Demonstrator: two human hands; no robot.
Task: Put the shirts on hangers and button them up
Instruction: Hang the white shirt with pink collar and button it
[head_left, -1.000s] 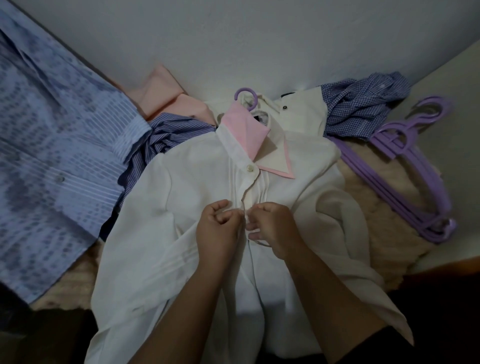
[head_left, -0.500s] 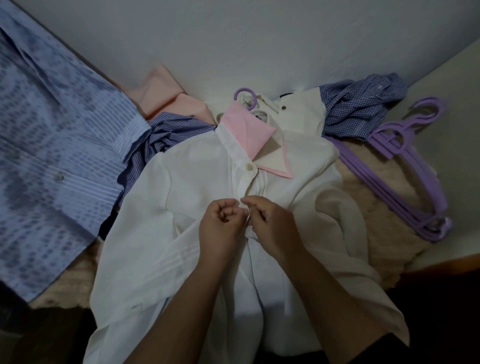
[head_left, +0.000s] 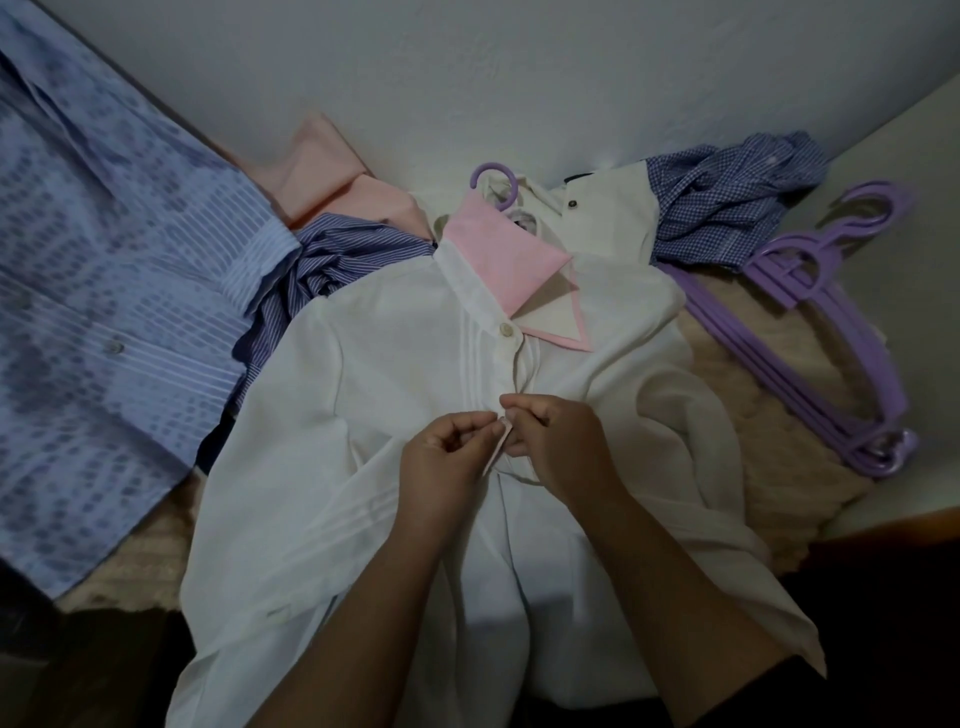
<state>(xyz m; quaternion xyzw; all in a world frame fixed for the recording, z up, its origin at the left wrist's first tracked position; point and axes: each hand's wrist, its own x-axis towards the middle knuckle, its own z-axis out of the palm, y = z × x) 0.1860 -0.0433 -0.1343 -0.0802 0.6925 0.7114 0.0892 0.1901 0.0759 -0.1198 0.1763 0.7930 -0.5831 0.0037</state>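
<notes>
Left hand and right hand, fingertips together, each pinch the white shirt placket edge, top button fastened just beyond them.

White shirt: plain white, fine vertical pintucks beside the placket; collar pink on its outer face, cream inside with a pink edge. Top button off-white. Hanger hook just above the collar was lilac. Left of the white shirt: striped shirt, navy with thin white stripes; past it, large shirt, pale blue with darker blue dash print and white line bands. Peach shirt plain, above-left. Right of the collar: checked shirt, blue-white gingham. Hanger stack lilac. Rug under the shirts was beige. Wall was white-grey.
</notes>
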